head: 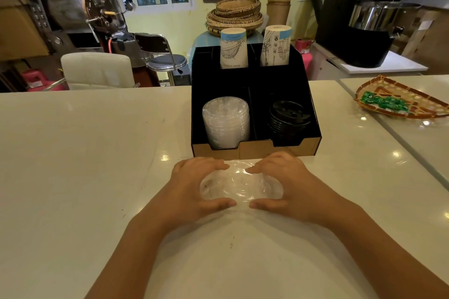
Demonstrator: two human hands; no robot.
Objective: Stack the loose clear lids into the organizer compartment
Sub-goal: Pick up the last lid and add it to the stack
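The task looks partly done. In the black organizer [255,150] at 12 o'clock from the hands, the near left compartment already holds a tall stack of clear lids [226,121], and the near right one holds black lids [289,114]. Two paper cups [233,47] stand in the far compartments.

What is left is a small pile of loose clear lids [240,185] on the white counter [85,153], just in front of the organizer. The left hand [194,184] at 9 o'clock and the right hand [289,182] at 3 o'clock curl around this pile, fingers and thumbs touching its edges, half closed. How many lids are in the pile I cannot tell. I judge they must next be lifted and set on the stack.
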